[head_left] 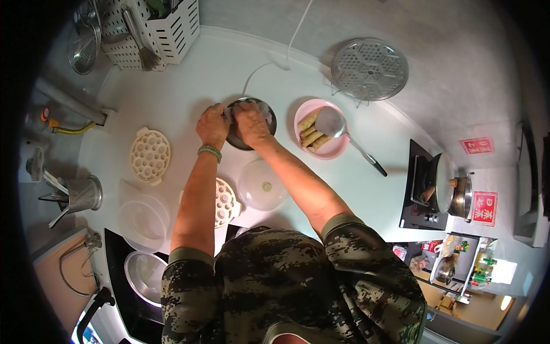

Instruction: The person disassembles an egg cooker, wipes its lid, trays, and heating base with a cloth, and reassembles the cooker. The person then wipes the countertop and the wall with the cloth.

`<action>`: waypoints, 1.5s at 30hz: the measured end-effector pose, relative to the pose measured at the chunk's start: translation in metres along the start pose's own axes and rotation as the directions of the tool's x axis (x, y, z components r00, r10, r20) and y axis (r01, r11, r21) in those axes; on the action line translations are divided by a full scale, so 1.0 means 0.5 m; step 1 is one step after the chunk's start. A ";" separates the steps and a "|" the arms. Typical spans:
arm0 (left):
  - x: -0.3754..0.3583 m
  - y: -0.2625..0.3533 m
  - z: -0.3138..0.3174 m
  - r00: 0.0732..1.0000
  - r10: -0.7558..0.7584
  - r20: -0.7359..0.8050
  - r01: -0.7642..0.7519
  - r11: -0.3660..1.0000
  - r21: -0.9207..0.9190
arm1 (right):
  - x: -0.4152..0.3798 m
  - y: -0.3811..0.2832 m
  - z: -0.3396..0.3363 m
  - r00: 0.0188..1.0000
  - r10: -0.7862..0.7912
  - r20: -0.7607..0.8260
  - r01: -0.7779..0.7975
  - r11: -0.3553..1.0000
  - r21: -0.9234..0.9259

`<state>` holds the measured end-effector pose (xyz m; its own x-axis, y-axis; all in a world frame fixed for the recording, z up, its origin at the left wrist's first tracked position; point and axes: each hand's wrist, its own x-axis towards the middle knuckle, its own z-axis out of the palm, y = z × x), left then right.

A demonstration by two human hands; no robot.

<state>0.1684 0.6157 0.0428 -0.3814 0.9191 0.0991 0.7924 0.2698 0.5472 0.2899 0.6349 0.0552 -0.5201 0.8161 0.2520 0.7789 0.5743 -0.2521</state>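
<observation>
A round dark pan-like base with a shiny rim sits on the white counter, a thin white cord running from behind it. My left hand, with a green bracelet at the wrist, is closed at the base's left rim. Its fingertips are hidden, so what it grips cannot be made out. Over the inside of the base, my right hand is closed on a pale crumpled piece, which looks like cloth or tissue. Near my forearms lie a clear domed lid and a cream perforated tray.
A pink plate holds several browned rolls and a spatula. Another perforated tray and clear plastic containers lie left. A steamer rack leans at the back wall. The sink is front left, the stove right.
</observation>
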 end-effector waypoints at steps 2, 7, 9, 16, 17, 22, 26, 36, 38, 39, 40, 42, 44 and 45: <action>-0.009 -0.006 0.002 1.000 0.012 -0.015 -0.012 1.000 -0.012 | -0.019 -0.020 -0.019 0.978 -0.210 -0.013 0.210 0.977 0.021; 0.005 0.000 0.000 1.000 0.007 0.007 -0.007 1.000 0.015 | -0.073 0.062 -0.038 0.858 -0.407 0.312 0.284 0.884 0.373; 0.004 0.000 -0.001 1.000 0.018 -0.007 -0.018 0.999 0.031 | -0.037 0.074 -0.089 0.788 -0.219 0.575 0.107 0.969 0.222; 0.011 0.013 -0.001 0.995 -0.074 0.066 0.072 0.997 0.024 | -0.060 0.005 -0.068 0.861 -0.271 0.430 0.245 0.962 0.116; 0.011 0.010 -0.001 0.994 -0.079 0.079 0.079 0.997 0.004 | -0.054 0.005 -0.037 0.897 -0.369 0.244 0.287 0.905 0.315; 0.011 0.005 -0.014 0.990 -0.097 0.104 0.102 0.994 -0.046 | -0.010 0.045 -0.004 0.945 0.109 0.309 -0.317 0.539 0.780; 0.007 0.008 -0.016 0.990 -0.059 0.126 0.060 0.998 -0.006 | -0.014 0.037 -0.078 0.937 0.325 0.125 -0.343 0.792 0.506; 0.001 0.032 -0.014 1.000 -0.023 0.014 0.024 0.998 -0.052 | -0.059 0.015 0.011 0.989 -0.147 0.025 0.145 0.988 0.047; 0.008 0.035 -0.013 1.000 0.009 0.022 -0.007 0.997 -0.076 | -0.077 0.008 0.003 0.929 -0.359 0.087 0.346 0.928 0.137; 0.013 0.027 -0.011 0.999 0.011 0.053 -0.008 0.998 -0.060 | -0.091 -0.001 -0.026 0.940 -0.342 0.008 0.325 0.899 0.292; 0.014 0.020 -0.010 0.996 0.009 0.087 -0.005 0.999 -0.042 | -0.088 0.012 -0.042 0.941 -0.328 0.082 0.299 0.920 0.253; 0.015 0.022 -0.011 0.995 -0.008 0.104 0.011 1.000 -0.023 | -0.065 0.042 -0.059 0.931 -0.289 0.225 0.254 0.952 0.172; 0.008 0.026 -0.003 0.996 0.007 0.089 -0.004 0.999 -0.032 | -0.033 0.034 -0.039 0.992 -0.020 0.121 0.021 1.000 -0.012; 0.005 0.023 0.003 0.998 0.024 0.054 -0.021 0.999 -0.049 | -0.019 0.032 -0.023 0.995 0.073 0.072 -0.072 0.997 -0.010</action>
<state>0.1771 0.6214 0.0482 -0.3359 0.9395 0.0671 0.7763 0.2357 0.5847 0.3113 0.6354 0.0596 -0.4859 0.8583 0.1648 0.8181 0.5131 -0.2599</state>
